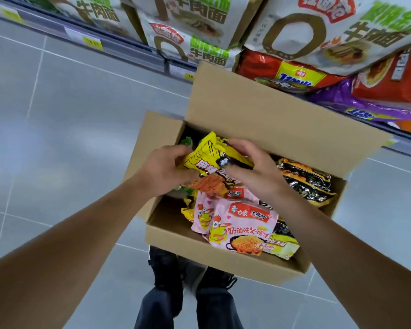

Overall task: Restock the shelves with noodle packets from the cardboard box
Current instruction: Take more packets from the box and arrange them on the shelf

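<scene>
The head camera looks down on an open cardboard box [223, 260] standing on the grey tiled floor [57, 115], just ahead of the person's shoes [166, 276]. Both hands are over the box's far half. The left hand [161, 169] has its fingers curled round the left edge of a yellow noodle packet [211, 155], and the right hand [254, 167] grips the same packet from the right, fingers curled over its top; the packet crumples between them and is raised a little above the rest.

Much stays in the box: two pink packets [242, 226] lie near the front, a black-and-gold packet [306, 184] against the right wall, and more yellow and green ones partly hidden beneath. So I judge the restocking to be well short of done, with this packet only being picked out.

The shelf [128, 49] runs across the top of the view, its rail carrying yellow price tags [94, 42]; white-and-green packs [195, 24] and red and purple packs [378, 91] already crowd it. No free slot is visible from here.

The box's tall rear flap [259, 110] stands up between hands and shelf, so the packet likely has to rise above that edge first. The floor to the left gives room to step.
</scene>
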Motion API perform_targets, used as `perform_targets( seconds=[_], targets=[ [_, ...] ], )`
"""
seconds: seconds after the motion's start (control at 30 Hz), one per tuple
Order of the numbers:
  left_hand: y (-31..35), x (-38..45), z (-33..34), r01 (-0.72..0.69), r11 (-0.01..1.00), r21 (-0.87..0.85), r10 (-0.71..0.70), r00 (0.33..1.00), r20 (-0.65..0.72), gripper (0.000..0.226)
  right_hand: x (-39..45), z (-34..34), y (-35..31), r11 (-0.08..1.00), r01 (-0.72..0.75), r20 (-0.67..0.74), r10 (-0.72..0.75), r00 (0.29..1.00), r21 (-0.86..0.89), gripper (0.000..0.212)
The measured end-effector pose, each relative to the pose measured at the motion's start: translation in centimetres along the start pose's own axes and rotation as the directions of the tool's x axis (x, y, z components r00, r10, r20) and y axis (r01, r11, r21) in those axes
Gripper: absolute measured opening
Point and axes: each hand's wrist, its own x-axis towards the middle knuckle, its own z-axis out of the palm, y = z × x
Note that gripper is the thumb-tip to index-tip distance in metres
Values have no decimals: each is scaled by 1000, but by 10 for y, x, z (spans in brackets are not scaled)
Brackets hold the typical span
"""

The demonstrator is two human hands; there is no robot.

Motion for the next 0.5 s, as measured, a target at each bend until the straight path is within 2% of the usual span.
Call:
perform_targets(
  seconds=[0.07,0.13,0.2,0.3,0.4,0.5],
  targets=[
    [-11,-4,-6,-3,999,51,12,986,-168,21,9,9,14,993,-115,38,115,993,14,61],
    [-22,-10,-9,29,999,33,-16,938,-347,19,24,13,33,948,-159,-63,147,987,-275,61],
    [-30,-15,-7,58,998,-4,-53,895,-444,20,38,14,47,834,-175,-118,132,984,-523,66],
    [-41,-18,2,71,997,-5,-65,887,-458,19,54,20,64,735,-221,-120,189,975,-641,79],
    [-52,-15,14,99,995,17,-80,882,-464,18,59,26,70,647,-282,-189,211,959,-708,87],
    [-60,-14,21,104,994,23,-82,883,-462,18,58,29,71,551,-289,-234,170,957,-783,76]
  ],
)
